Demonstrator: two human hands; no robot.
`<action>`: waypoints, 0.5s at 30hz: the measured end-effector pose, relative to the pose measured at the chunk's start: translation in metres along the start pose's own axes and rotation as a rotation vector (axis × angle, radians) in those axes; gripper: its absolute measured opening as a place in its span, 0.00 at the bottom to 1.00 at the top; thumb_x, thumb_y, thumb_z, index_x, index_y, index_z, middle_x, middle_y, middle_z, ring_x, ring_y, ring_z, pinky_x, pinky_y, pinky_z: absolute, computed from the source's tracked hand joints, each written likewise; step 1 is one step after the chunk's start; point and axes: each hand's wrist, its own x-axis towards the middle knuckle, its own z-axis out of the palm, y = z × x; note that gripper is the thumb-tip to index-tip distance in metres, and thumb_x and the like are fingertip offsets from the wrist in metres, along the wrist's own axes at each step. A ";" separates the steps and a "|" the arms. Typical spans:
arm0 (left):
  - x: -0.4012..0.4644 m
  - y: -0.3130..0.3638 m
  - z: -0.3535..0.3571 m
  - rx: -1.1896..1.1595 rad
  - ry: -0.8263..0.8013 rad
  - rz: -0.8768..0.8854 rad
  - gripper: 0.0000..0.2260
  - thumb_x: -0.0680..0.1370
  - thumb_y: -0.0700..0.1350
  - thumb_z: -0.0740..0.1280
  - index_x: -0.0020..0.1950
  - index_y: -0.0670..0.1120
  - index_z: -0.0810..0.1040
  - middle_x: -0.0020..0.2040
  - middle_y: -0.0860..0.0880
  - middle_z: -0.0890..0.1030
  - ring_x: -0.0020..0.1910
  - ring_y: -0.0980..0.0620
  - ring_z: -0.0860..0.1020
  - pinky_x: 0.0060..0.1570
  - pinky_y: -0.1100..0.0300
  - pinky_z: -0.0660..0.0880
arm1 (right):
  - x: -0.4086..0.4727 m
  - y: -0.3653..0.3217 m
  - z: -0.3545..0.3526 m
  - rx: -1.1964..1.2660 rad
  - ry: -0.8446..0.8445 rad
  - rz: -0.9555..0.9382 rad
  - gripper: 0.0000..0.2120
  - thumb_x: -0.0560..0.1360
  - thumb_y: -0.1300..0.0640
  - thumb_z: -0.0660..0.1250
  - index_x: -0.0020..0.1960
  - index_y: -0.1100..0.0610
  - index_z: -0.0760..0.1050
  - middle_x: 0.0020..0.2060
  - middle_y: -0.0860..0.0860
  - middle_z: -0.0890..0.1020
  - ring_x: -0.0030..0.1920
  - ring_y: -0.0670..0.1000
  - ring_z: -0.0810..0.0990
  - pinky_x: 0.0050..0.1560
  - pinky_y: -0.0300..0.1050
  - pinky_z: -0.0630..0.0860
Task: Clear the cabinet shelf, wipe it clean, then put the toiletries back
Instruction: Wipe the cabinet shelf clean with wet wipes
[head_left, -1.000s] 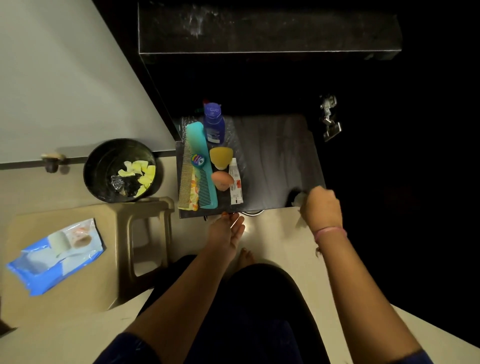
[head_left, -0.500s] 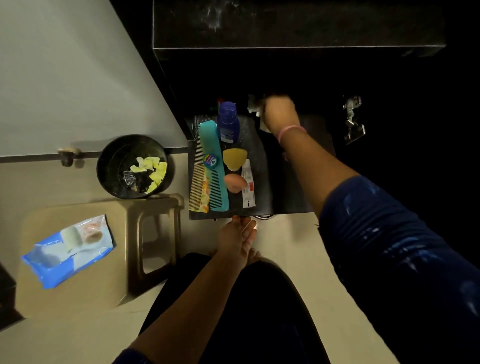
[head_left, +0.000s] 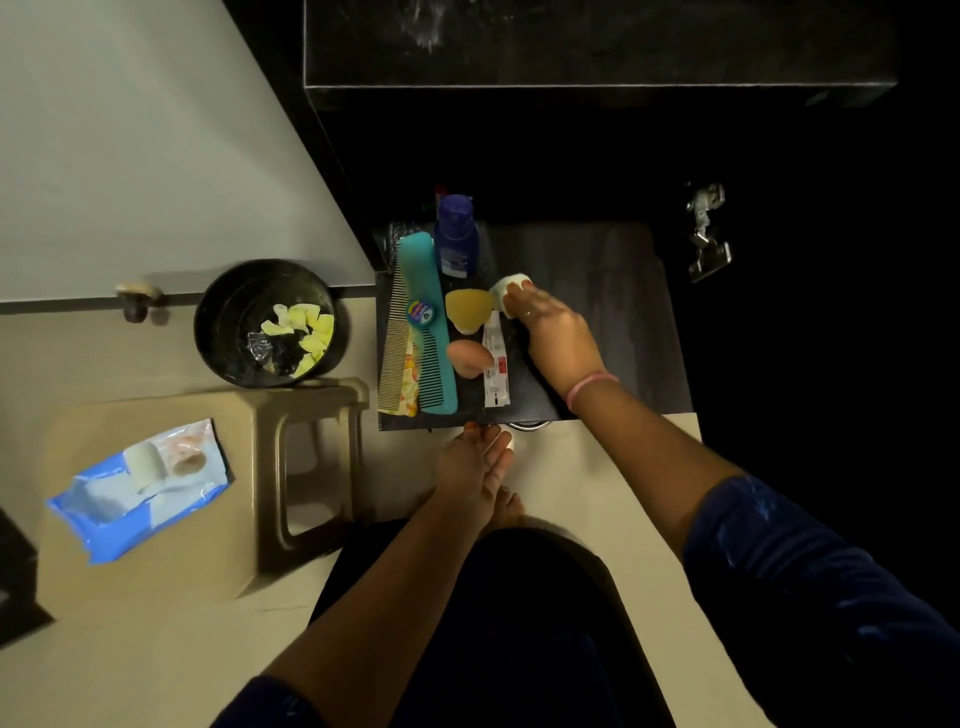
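The dark cabinet shelf (head_left: 597, 291) carries toiletries along its left side: a blue bottle (head_left: 454, 234), a teal comb (head_left: 426, 322) with a small round blue tin (head_left: 421, 313) on it, a beige comb (head_left: 395, 343), a yellow sponge (head_left: 467, 309), a pink sponge (head_left: 467, 356) and a white tube (head_left: 496, 369). My right hand (head_left: 550, 327) holds a small white wad (head_left: 503, 291) in its fingertips, right beside the yellow sponge. My left hand (head_left: 475, 457) hangs just below the shelf's front edge, fingers straight, holding nothing.
A black bin (head_left: 265, 322) with yellow scraps stands on the floor to the left. Nearer me is a beige stool (head_left: 306, 457) with a blue wipes pack (head_left: 140, 488) lying on its seat. The open white cabinet door (head_left: 130, 145) is at upper left, a metal hinge (head_left: 706, 228) at right.
My right hand went from the shelf's front right edge to its back, then came forward and left to the toiletries, still holding the white wad. My left hand stayed put.
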 end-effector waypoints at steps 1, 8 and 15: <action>0.001 0.000 -0.001 0.006 -0.007 0.000 0.18 0.84 0.42 0.49 0.72 0.39 0.63 0.71 0.39 0.69 0.70 0.43 0.68 0.69 0.51 0.64 | -0.009 0.002 0.005 0.012 0.009 0.008 0.24 0.75 0.71 0.58 0.69 0.59 0.69 0.69 0.57 0.70 0.69 0.56 0.69 0.69 0.46 0.65; 0.001 0.001 -0.001 0.059 0.001 0.008 0.16 0.83 0.43 0.52 0.69 0.40 0.67 0.65 0.41 0.75 0.66 0.44 0.73 0.61 0.53 0.70 | -0.063 0.005 0.026 -0.029 0.075 -0.026 0.28 0.61 0.78 0.70 0.59 0.62 0.78 0.57 0.58 0.81 0.58 0.60 0.80 0.59 0.51 0.72; -0.005 -0.001 0.000 0.109 0.004 0.015 0.14 0.82 0.43 0.55 0.65 0.40 0.71 0.48 0.46 0.80 0.56 0.48 0.79 0.59 0.55 0.72 | -0.109 -0.005 0.029 -0.100 0.109 -0.022 0.32 0.53 0.79 0.73 0.55 0.61 0.81 0.53 0.56 0.84 0.52 0.56 0.83 0.50 0.49 0.78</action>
